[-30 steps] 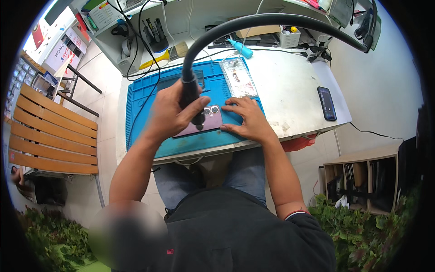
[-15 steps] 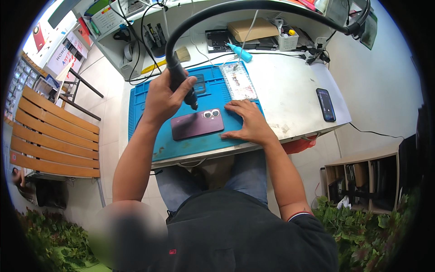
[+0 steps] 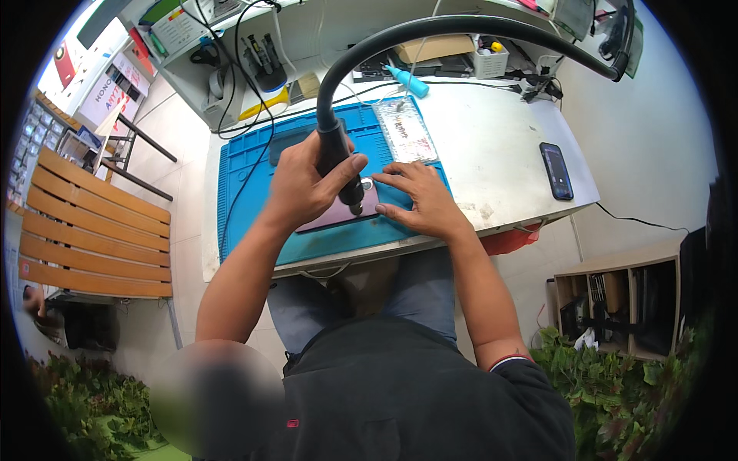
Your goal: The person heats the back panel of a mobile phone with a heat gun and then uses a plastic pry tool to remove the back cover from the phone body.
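My left hand (image 3: pixel 306 183) gripping black cylindrical tool (image 3: pixel 351 194), tip over purple rectangular phone (image 3: pixel 329 219), my right hand (image 3: pixel 423 201) spread loosely at phone's right end, blue rectangular mat (image 3: pixel 250 180) underneath

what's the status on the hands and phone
Left hand: grip closed on black tube. Right hand beside purple phone. Phone flat on mat, partly hidden by left hand, tube.

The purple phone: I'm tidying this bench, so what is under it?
The blue mat shows along the near edge of the phone. Anything directly beneath is covered, and the left hand hides part of the far edge.
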Demonstrator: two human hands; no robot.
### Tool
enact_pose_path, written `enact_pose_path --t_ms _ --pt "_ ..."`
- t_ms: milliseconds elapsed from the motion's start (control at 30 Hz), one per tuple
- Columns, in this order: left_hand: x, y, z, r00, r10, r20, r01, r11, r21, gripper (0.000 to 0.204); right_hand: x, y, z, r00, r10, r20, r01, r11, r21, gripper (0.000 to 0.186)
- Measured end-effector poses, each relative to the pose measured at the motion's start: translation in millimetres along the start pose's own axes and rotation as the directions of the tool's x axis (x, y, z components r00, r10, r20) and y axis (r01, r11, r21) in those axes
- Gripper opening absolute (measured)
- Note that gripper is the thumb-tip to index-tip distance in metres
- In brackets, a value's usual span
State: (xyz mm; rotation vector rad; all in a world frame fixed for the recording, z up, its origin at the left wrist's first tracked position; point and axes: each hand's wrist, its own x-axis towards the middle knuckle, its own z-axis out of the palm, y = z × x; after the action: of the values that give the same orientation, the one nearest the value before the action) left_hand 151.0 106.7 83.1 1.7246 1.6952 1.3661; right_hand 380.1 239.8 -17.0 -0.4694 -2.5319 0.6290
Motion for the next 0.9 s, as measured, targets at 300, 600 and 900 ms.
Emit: enact_pose_path --t_ms 300,600,900 --pt "-30.1 -15.5 -74.9 0.992 -0.083 -0.099 0.098 0.983 0.155 0.03 1.0 -3.8 2.0 1.0 -0.011 0.009 0.012 0.997 -0.08 0.058" --pt "22.0 -28.8 -20.7 0.982 0.067 -0.179 -0.053 0.995 0.08 0.028 0.0 -5.2 -4.6 0.998 0.059 0.008 -0.059 0.998 0.017 0.112" --pt "30.5 -3.8 22.2 0.998 0.039 -0.052 -0.043 0.997 -0.071 0.03 -1.0 2.5 -0.4 1.0 0.004 -0.017 -0.004 1.0 0.005 0.106"
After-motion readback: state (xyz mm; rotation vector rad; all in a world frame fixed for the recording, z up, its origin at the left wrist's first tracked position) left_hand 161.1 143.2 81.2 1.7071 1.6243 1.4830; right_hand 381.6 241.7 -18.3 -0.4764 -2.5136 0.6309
